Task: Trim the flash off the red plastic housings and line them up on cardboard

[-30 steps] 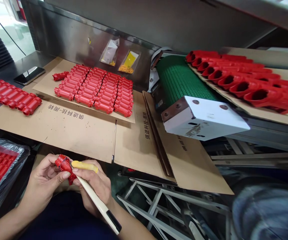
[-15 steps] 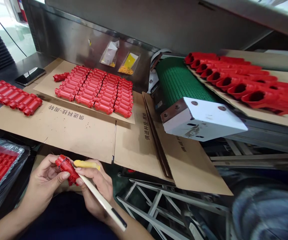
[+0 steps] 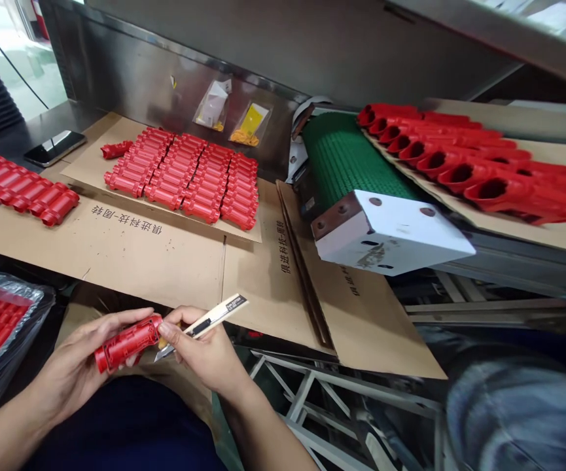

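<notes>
My left hand [image 3: 74, 363] is wrapped around a red plastic tubular part [image 3: 128, 341], which lies tilted across the fingers with its right end raised. In my right hand [image 3: 209, 356] is a cream-coloured utility knife [image 3: 218, 314]. Its handle points up and to the right, and the bare blade [image 3: 163, 352] points down and left, just beside the part. The right thumb is at the part's right end; whether it presses on it I cannot tell. Something yellow shows at a right fingertip, mostly hidden behind the thumb.
Rows of red parts [image 3: 182, 173] lie on cardboard [image 3: 130, 245], with another row [image 3: 22, 190] at left. A plastic-lined bin [image 3: 42, 297] holds more. Right of them stand a green conveyor [image 3: 356, 157] and larger red pieces [image 3: 493, 186]. A phone [image 3: 54, 148] lies behind.
The red part has turned in my left hand, its upper end now toward the right. My right hand has swung the knife round, so its handle points up instead of down and the blade shows.
</notes>
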The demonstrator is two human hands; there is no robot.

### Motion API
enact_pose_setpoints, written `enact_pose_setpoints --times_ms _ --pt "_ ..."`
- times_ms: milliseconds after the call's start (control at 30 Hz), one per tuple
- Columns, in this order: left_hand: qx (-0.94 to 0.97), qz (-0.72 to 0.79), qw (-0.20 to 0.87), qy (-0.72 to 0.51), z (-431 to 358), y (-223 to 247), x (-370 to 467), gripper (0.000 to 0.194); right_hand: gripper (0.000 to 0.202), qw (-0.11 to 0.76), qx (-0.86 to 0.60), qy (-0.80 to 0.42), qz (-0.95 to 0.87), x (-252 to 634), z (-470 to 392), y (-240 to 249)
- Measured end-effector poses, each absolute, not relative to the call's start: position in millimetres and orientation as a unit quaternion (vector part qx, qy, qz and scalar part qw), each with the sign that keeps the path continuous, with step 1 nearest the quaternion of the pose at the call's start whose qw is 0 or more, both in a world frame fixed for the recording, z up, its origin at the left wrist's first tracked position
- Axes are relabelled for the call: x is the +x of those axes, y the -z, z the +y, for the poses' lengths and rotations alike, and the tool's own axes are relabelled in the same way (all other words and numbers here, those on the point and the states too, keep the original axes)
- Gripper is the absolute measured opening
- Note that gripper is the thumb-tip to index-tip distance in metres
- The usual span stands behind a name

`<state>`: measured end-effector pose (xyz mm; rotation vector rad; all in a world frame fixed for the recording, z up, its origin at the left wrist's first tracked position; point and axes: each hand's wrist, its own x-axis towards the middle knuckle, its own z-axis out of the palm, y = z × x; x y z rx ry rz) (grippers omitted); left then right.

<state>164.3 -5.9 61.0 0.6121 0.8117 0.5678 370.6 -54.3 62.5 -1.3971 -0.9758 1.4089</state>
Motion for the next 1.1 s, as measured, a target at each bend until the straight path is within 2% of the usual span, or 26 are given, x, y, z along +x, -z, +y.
enact_pose_setpoints --times_ms 100,233,300,400,733,1100 --pt "0.366 0.390 0.773 -0.340 -8.9 -57.9 158.9 0.055 0.030 0.468 -0.589 -0.492 -0.438 367.2 -60.7 -59.9" --pt "0.413 0.456 0.684 -0.392 -9.2 -56.6 159.6 0.035 0.007 0.516 -0.567 -0.242 -0.595 369.0 -72.6 -64.3" --pt "0.390 0.472 0.682 -0.400 -7.2 -56.5 161.8 0.036 0.027 0.541 -0.516 -0.190 -0.636 370.6 -77.9 -66.2" --pt "0.371 0.473 0.695 -0.396 -3.9 -56.2 163.5 0.040 0.038 0.558 -0.455 -0.195 -0.666 370.2 -82.2 -64.7" --pt "0.373 0.459 0.708 -0.386 -5.0 -57.3 161.7 0.037 0.025 0.571 -0.449 -0.214 -0.653 363.7 -78.0 -51.6" --pt "0.368 0.460 0.697 -0.408 -8.1 -63.5 166.6 0.034 0.030 0.578 -0.478 -0.277 -0.600 357.7 -83.5 -61.2"
